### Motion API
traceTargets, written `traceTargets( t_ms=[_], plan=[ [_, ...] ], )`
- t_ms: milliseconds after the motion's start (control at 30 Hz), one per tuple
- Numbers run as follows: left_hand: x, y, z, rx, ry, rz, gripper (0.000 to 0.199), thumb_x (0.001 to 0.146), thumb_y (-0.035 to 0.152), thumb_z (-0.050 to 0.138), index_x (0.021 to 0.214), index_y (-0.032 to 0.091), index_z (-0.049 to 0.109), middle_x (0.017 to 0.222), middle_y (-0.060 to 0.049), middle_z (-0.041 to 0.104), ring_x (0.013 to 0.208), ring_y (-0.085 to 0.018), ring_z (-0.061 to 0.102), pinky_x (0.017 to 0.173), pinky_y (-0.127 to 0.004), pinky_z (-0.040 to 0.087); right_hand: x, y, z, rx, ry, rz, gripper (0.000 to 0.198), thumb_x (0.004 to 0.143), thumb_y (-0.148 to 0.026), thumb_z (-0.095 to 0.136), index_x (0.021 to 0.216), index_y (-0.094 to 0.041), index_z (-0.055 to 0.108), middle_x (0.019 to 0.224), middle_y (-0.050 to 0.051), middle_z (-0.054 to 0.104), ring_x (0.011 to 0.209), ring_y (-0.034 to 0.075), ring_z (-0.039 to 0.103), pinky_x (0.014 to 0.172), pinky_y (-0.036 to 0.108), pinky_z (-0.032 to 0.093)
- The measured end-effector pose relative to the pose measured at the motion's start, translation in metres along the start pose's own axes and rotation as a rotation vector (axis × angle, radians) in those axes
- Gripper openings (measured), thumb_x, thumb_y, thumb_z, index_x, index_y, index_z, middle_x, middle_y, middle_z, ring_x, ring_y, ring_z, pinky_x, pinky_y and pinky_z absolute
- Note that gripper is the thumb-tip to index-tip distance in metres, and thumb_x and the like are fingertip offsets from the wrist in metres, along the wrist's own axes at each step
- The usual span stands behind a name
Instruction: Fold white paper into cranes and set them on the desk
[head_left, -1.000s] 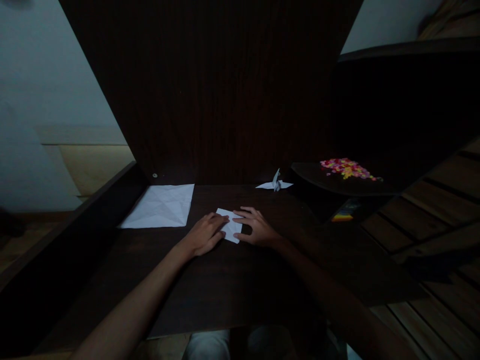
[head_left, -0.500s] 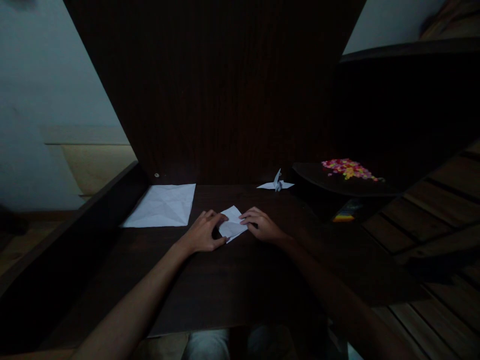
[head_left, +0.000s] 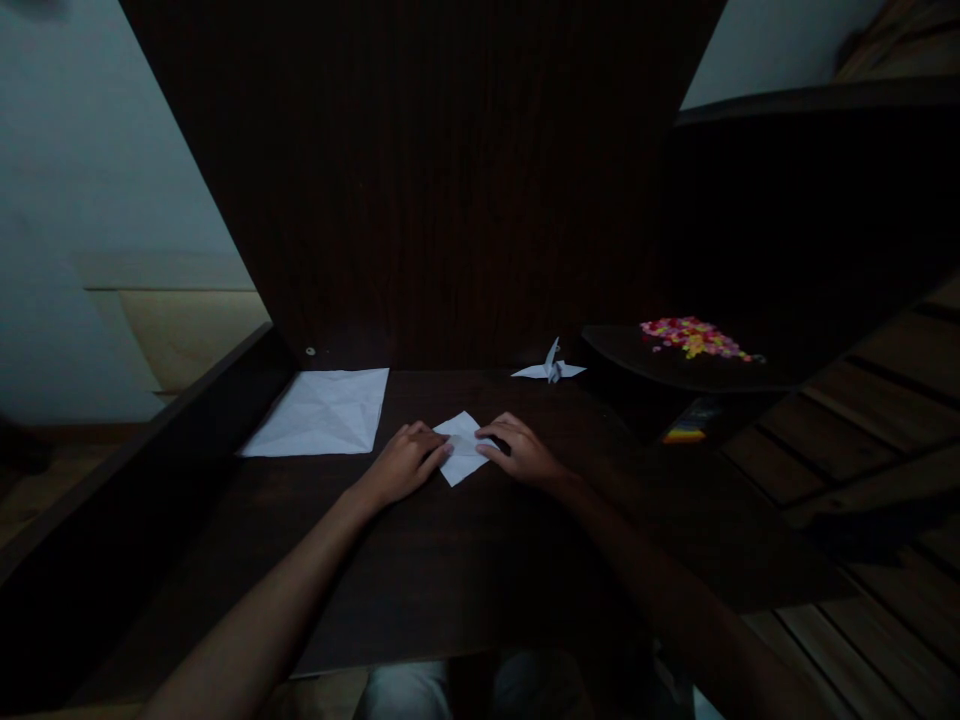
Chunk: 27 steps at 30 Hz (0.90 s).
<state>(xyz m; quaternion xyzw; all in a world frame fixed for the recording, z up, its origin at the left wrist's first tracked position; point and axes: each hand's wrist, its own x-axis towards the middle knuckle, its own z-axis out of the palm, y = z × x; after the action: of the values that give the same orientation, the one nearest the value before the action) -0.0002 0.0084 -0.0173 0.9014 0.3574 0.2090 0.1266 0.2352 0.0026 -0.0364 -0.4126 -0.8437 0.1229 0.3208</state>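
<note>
Lying between left fingers [head_left: 429, 440] and right fingers [head_left: 498, 432], both holding its side corners: folded white paper [head_left: 462, 447].

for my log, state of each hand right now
Left hand: touching the folded white paper, grip can't be told.
Right hand: touching the same paper's right side, grip can't be told.

Free desktop [head_left: 420, 580] nearside — panel [head_left: 450, 200], crane [head_left: 553, 372] beyond

On a dark worktop [head_left: 420, 560], our left hand [head_left: 403, 465] and right hand [head_left: 523, 452] touched opposite sides of a small diamond of folded white paper [head_left: 460, 462]. To our left lay a larger creased sheet [head_left: 322, 412]; farther back, a paper crane [head_left: 553, 372]; rightward, colourful bits [head_left: 694, 337] on a shelf [head_left: 626, 350].
</note>
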Motion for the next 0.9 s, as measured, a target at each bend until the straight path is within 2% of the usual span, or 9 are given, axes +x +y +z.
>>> traceTargets(
  t_ms=[67,200,367,533,733,900],
  plan=[
    [-0.0001,-0.0002,0.0019,0.008,0.026,-0.04,0.035,0.093,0.039,0.034,0.097,0.018,0.061,0.092,-0.007,0.064,0.091,-0.021,0.056,0.085,-0.035,0.041,0.0001,-0.0005,0.0015,-0.026,0.008,0.007,0.021,0.086,-0.029,0.054,0.101,-0.019,0.065,0.092,0.008,0.066,0.089,0.019,0.056,0.081,0.035,0.047],
    [-0.001,-0.0005,0.006,-0.027,0.076,-0.1,0.03,0.092,0.04,0.037,0.099,0.018,0.056,0.094,-0.007,0.061,0.09,-0.021,0.056,0.084,-0.036,0.042,0.0003,-0.0013,0.0033,-0.06,-0.008,-0.026,0.019,0.087,-0.027,0.052,0.098,-0.02,0.066,0.092,0.007,0.067,0.091,0.02,0.055,0.084,0.037,0.045],
    [-0.0023,0.0002,0.0066,-0.061,0.054,-0.045,0.033,0.09,0.03,0.041,0.121,0.02,0.048,0.115,-0.007,0.059,0.104,-0.022,0.054,0.092,-0.039,0.039,0.0001,-0.0003,0.005,-0.062,-0.016,-0.061,0.018,0.086,-0.027,0.054,0.098,-0.02,0.066,0.095,0.006,0.066,0.091,0.02,0.054,0.085,0.036,0.044],
    [-0.0018,0.0,0.0069,0.055,-0.004,0.018,0.026,0.088,0.026,0.043,0.103,0.022,0.064,0.123,-0.006,0.058,0.108,-0.024,0.051,0.094,-0.044,0.037,-0.0004,0.0017,0.0057,-0.068,-0.008,-0.085,0.014,0.085,-0.023,0.054,0.09,-0.021,0.068,0.094,0.005,0.067,0.091,0.02,0.054,0.084,0.037,0.044],
    [-0.0006,-0.0015,0.0057,0.049,-0.01,0.052,0.032,0.089,0.039,0.045,0.108,0.021,0.064,0.117,-0.006,0.063,0.105,-0.023,0.052,0.09,-0.041,0.04,-0.0016,-0.0008,-0.0014,-0.071,-0.04,-0.061,0.018,0.083,-0.022,0.056,0.096,-0.023,0.068,0.096,0.005,0.069,0.09,0.021,0.055,0.081,0.039,0.045],
    [-0.0005,-0.0045,0.0044,0.057,-0.019,0.07,0.033,0.087,0.043,0.049,0.107,0.022,0.066,0.116,-0.005,0.064,0.104,-0.023,0.053,0.089,-0.039,0.041,-0.0018,-0.0046,-0.0022,-0.04,-0.039,-0.058,0.015,0.08,-0.025,0.059,0.09,-0.021,0.07,0.095,0.005,0.069,0.091,0.021,0.055,0.082,0.038,0.045]
  ],
)
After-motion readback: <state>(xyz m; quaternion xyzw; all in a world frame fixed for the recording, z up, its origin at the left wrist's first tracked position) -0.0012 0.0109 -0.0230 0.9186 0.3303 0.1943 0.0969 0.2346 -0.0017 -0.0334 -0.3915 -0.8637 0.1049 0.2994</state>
